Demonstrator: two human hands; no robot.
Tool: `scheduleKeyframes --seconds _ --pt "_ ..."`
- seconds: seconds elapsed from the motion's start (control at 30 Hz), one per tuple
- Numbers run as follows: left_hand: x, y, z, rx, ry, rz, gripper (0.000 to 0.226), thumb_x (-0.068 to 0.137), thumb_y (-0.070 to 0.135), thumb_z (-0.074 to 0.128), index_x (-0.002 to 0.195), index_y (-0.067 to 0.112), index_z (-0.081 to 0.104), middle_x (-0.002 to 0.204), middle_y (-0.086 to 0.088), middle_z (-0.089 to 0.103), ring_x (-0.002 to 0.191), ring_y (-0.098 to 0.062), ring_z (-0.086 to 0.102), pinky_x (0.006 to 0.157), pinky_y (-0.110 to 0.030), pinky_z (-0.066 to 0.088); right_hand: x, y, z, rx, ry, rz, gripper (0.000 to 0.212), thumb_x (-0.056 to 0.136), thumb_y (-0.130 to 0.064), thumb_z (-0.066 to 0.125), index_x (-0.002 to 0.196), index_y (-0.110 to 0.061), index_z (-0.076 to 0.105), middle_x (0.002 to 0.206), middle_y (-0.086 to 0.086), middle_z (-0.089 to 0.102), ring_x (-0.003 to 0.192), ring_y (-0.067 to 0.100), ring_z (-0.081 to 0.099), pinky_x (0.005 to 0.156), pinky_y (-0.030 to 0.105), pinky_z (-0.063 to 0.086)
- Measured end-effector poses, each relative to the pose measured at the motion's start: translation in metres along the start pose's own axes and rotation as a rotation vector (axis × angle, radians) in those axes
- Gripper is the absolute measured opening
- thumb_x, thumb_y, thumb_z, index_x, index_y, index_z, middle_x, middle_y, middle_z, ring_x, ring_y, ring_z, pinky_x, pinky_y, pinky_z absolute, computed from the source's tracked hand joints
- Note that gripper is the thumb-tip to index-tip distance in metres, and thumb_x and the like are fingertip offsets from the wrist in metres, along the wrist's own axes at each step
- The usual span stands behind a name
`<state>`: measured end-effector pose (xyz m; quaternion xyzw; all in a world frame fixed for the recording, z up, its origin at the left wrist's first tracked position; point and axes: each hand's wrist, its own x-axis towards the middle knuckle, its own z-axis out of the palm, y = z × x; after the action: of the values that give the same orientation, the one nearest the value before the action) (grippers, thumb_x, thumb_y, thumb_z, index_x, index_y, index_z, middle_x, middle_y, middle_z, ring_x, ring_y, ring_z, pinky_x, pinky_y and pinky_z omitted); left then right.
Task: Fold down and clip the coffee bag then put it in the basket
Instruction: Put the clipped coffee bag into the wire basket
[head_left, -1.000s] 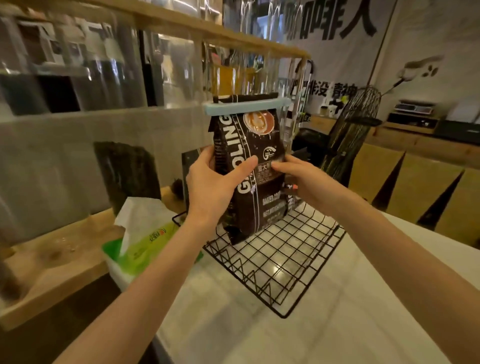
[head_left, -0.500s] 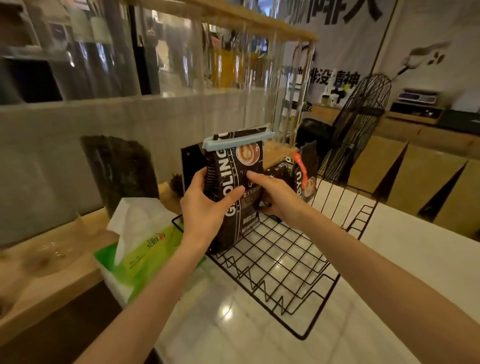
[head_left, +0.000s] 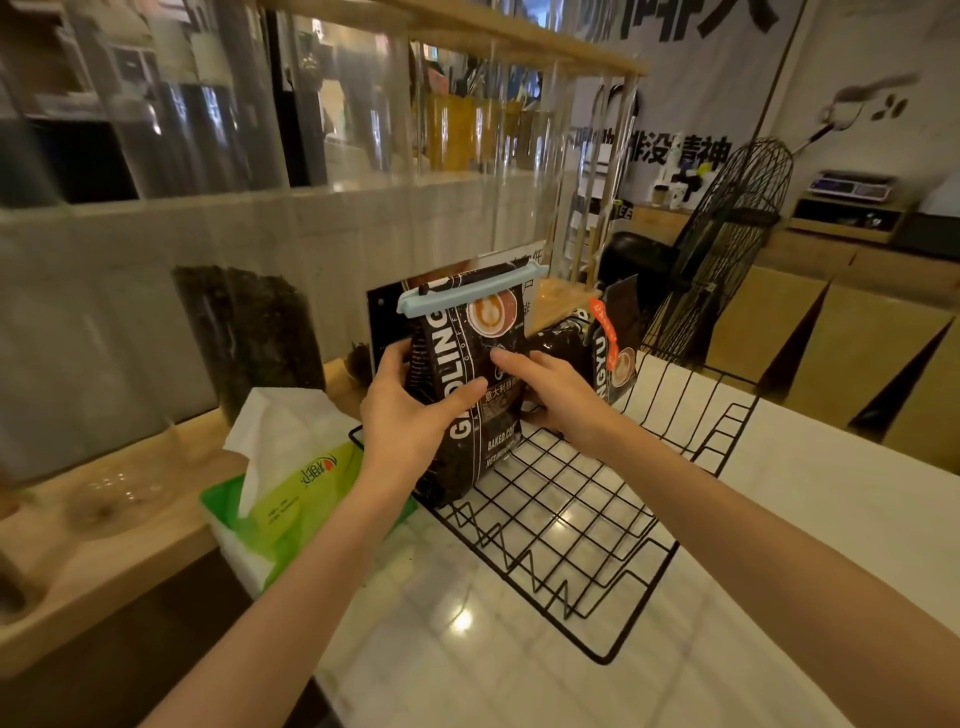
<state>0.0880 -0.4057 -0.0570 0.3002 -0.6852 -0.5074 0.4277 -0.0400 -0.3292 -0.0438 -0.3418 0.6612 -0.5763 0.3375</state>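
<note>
A dark coffee bag (head_left: 470, 364) with white lettering stands upright at the left end of a black wire basket (head_left: 613, 525), its base on the basket's grid. Its folded top is held shut by a light blue clip (head_left: 467, 295). My left hand (head_left: 415, 415) wraps the bag's left side, thumb across the front. My right hand (head_left: 553, 395) holds the bag's right side, fingers partly behind it.
A second coffee bag with an orange clip (head_left: 610, 348) leans at the basket's far end. A green tissue pack (head_left: 291, 493) lies left of the basket on the white marble counter (head_left: 467, 649). A wooden ledge (head_left: 104, 545) and a black fan (head_left: 722, 244) flank the area.
Both hands have brought the clipped bag down from above the basket until it rests in the basket's left end. The view has tilted downward.
</note>
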Motion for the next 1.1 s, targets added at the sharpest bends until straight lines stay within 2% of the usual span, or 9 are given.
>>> scheduleKeyframes --seconds 0.13,0.27,0.5,0.6,0.7,0.8,0.87,0.97,1.1 --pt "-0.001 0.001 0.0 0.013 0.001 0.01 0.069 0.061 0.027 0.08 0.121 0.022 0.046 0.104 0.011 0.057 0.103 -0.012 0.057 0.089 -0.038 0.051 -0.002 -0.002 -0.001 -0.025 -0.024 -0.003 0.053 0.083 -0.042 0.057 0.127 -0.015 0.045 0.105 -0.008 0.056 0.094 0.008 0.053 0.087 0.033 0.04" --pt "-0.004 0.001 0.001 0.02 0.01 0.028 0.067 0.062 0.028 0.08 0.121 0.023 0.048 0.104 0.011 0.059 0.103 -0.012 0.058 0.09 -0.041 0.051 -0.004 -0.001 -0.001 -0.04 -0.028 -0.017 0.049 0.085 -0.042 0.055 0.125 -0.015 0.045 0.1 -0.011 0.055 0.087 0.004 0.051 0.086 0.032 0.04" --pt "-0.003 0.005 0.004 -0.002 0.046 0.069 0.067 0.061 0.031 0.079 0.122 0.02 0.051 0.112 0.004 0.065 0.104 -0.012 0.061 0.088 -0.043 0.053 -0.007 -0.008 -0.007 -0.042 -0.03 -0.051 0.012 0.087 -0.038 0.054 0.092 -0.028 0.054 0.09 -0.016 0.059 0.078 -0.002 0.056 0.061 0.015 0.045" --pt "-0.006 0.002 0.004 -0.031 0.051 0.05 0.063 0.06 0.034 0.079 0.117 0.024 0.054 0.109 0.004 0.067 0.102 -0.013 0.063 0.086 -0.044 0.054 -0.009 -0.01 -0.006 -0.073 -0.007 -0.061 0.009 0.085 -0.039 0.055 0.083 -0.031 0.055 0.086 -0.014 0.061 0.07 -0.005 0.059 0.049 0.005 0.045" --pt "-0.007 0.0 0.005 -0.028 0.043 0.03 0.056 0.061 0.031 0.079 0.112 0.028 0.054 0.106 0.006 0.066 0.1 -0.014 0.063 0.086 -0.044 0.054 -0.01 -0.008 -0.005 -0.07 0.0 -0.036 0.013 0.086 -0.038 0.055 0.093 -0.027 0.055 0.087 -0.014 0.06 0.072 -0.004 0.057 0.046 0.003 0.043" --pt "-0.005 0.001 0.005 -0.008 0.027 0.015 0.06 0.062 0.03 0.079 0.116 0.028 0.051 0.109 0.005 0.064 0.104 -0.015 0.061 0.088 -0.045 0.052 -0.012 -0.009 -0.002 -0.067 -0.007 -0.01 0.042 0.086 -0.04 0.053 0.122 -0.018 0.049 0.089 -0.017 0.057 0.074 -0.004 0.054 0.047 0.004 0.043" --pt "-0.003 0.001 0.005 0.014 0.007 -0.004 0.064 0.063 0.03 0.079 0.12 0.025 0.049 0.111 0.005 0.062 0.106 -0.016 0.059 0.09 -0.043 0.051 -0.012 -0.009 -0.001 -0.08 -0.005 0.003 0.052 0.087 -0.042 0.052 0.131 -0.017 0.042 0.101 -0.014 0.056 0.076 -0.005 0.051 0.054 0.008 0.04" --pt "0.0 0.001 0.003 0.061 -0.035 -0.026 0.07 0.063 0.029 0.079 0.124 0.023 0.045 0.109 0.006 0.058 0.103 -0.013 0.056 0.085 -0.033 0.049 -0.011 -0.01 0.001 -0.08 -0.012 0.019 0.056 0.088 -0.041 0.05 0.136 -0.016 0.035 0.112 -0.007 0.05 0.082 -0.001 0.05 0.061 0.01 0.038" --pt "0.003 0.001 -0.003 0.15 -0.055 -0.015 0.077 0.063 0.028 0.08 0.128 0.02 0.04 0.116 0.002 0.059 0.097 -0.008 0.049 0.081 -0.027 0.043 -0.012 -0.013 0.004 -0.083 -0.048 0.062 0.054 0.087 -0.041 0.052 0.134 -0.017 0.038 0.095 -0.015 0.053 0.078 -0.004 0.051 0.055 0.009 0.041"
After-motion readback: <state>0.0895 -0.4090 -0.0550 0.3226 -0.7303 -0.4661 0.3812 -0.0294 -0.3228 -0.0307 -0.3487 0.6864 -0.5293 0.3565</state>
